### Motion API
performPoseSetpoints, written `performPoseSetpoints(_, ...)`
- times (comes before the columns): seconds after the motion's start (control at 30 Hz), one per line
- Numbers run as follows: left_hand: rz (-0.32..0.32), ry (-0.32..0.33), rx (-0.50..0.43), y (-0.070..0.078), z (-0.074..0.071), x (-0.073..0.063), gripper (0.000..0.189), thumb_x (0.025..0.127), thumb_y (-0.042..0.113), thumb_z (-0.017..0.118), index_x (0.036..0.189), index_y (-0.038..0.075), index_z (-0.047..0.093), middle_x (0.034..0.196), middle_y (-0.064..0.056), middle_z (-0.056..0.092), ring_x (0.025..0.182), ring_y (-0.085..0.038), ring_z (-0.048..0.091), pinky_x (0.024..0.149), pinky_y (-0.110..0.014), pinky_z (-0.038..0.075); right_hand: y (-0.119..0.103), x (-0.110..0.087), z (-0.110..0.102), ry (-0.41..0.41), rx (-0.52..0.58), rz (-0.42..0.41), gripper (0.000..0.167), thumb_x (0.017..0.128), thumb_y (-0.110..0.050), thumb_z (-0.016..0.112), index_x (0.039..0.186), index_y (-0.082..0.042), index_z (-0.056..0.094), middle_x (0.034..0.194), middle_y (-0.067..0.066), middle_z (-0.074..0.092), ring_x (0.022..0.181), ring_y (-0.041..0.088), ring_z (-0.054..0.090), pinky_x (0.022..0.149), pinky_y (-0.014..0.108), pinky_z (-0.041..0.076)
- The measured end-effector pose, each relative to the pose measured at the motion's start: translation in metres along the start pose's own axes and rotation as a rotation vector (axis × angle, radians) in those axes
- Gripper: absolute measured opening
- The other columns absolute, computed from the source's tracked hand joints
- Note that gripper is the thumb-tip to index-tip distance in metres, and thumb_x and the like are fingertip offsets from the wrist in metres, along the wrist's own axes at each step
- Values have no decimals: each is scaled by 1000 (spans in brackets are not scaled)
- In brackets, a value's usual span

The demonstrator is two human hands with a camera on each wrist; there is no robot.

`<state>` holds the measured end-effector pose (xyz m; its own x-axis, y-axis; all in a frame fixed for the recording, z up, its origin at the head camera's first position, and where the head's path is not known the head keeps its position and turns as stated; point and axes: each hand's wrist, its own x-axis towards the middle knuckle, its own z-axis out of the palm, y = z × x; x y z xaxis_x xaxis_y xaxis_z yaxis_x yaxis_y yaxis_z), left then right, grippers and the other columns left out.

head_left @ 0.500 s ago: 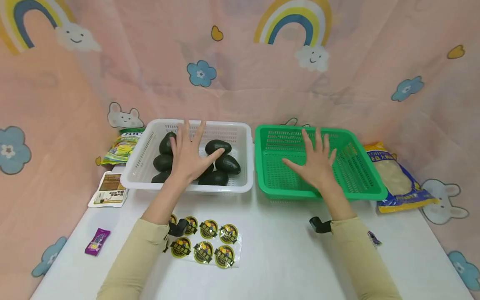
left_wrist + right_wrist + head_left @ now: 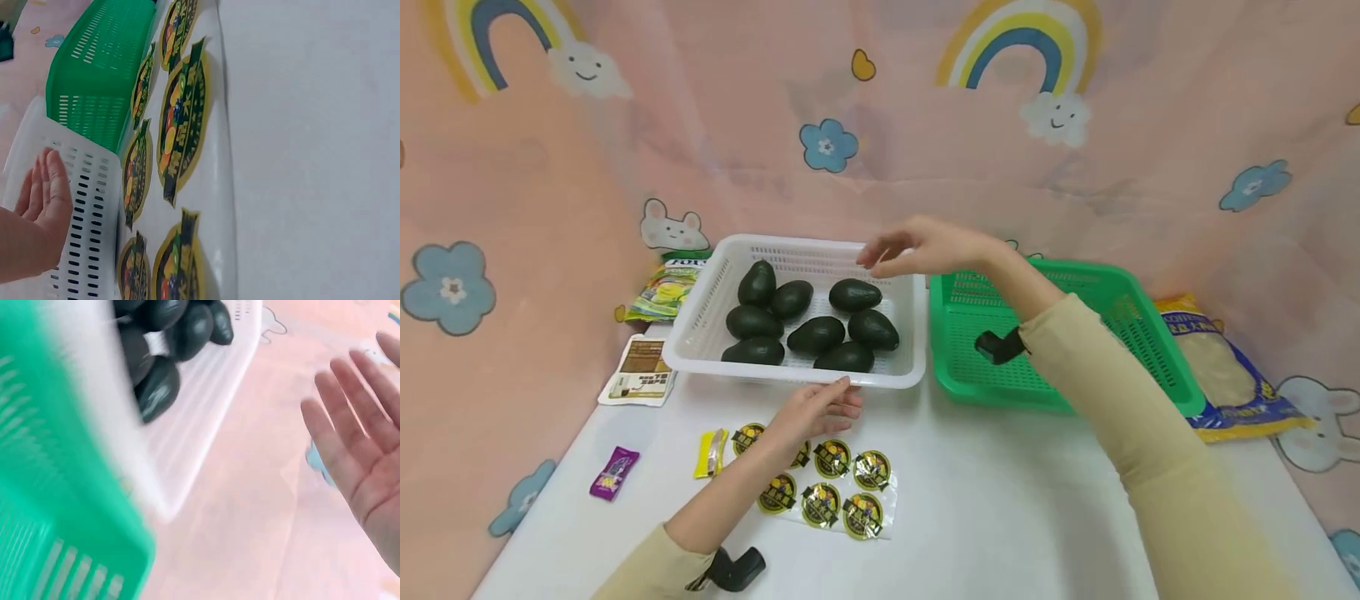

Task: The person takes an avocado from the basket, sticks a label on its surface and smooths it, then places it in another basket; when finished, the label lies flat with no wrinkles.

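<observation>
Several dark green avocados [image 2: 816,336] lie in a white plastic basket [image 2: 700,363] with slotted walls. My left hand [image 2: 820,414] is at the basket's front side, thumb tip right by the front rim, fingers loosely bent and holding nothing; in the left wrist view, the hand [image 2: 47,209] overlaps the slotted wall. Above the back right corner of the white basket hovers my right hand [image 2: 931,246], palm down, with nothing in it. The right wrist view shows that hand's [image 2: 369,447] fingers extended and apart.
A green plastic basket [image 2: 985,388] with no contents showing stands to the right. In front lies a sheet of round stickers [image 2: 822,505]. At the left are a purple packet [image 2: 614,473], a yellow packet [image 2: 711,454] and pouches [image 2: 640,370]; a blue-yellow bag [image 2: 1217,367] sits at right.
My left hand has drawn back from over the avocados to the white basket's front rim. My right hand has moved left from over the green basket. The head view has shifted slightly.
</observation>
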<state>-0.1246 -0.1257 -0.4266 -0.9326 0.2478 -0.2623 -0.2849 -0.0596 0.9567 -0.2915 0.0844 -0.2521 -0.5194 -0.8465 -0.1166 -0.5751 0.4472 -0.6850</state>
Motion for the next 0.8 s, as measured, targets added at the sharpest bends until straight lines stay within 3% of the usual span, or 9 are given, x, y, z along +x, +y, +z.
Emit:
performPoseSetpoints(0.13, -33, 78, -121, 0, -3, 8, 53, 95, 44, 61, 111, -7, 67, 110, -19, 68, 104, -27, 65, 89, -36, 53, 2, 53, 6, -149, 104, 77, 33, 95, -26, 65, 127, -17, 63, 123, -1, 63, 113, 15, 58, 94, 38, 48)
performPoseSetpoints(0.3, -39, 89, -151, 0, -5, 7, 47, 94, 41, 64, 109, -4, 69, 103, -10, 72, 95, -18, 67, 90, -39, 52, 21, 99, 31, -276, 120, 191, 38, 95, -22, 65, 131, -12, 60, 130, 4, 59, 116, 15, 56, 96, 40, 47)
performPoseSetpoints(0.53, -48, 73, -128, -1, -4, 5, 46, 94, 42, 64, 106, -1, 71, 100, -7, 72, 94, -19, 66, 89, -40, 53, 45, 130, 69, -392, -25, 245, 49, 92, -24, 68, 138, -12, 54, 140, 6, 51, 123, 19, 51, 95, 36, 48)
performPoseSetpoints(0.8, -50, 70, -100, 1, -6, 6, 47, 94, 44, 63, 104, -2, 72, 103, -11, 72, 99, -24, 66, 84, -37, 55, 47, 150, 93, -481, -279, 219, 73, 85, -39, 74, 148, -18, 43, 154, 5, 34, 142, 21, 29, 113, 36, 26)
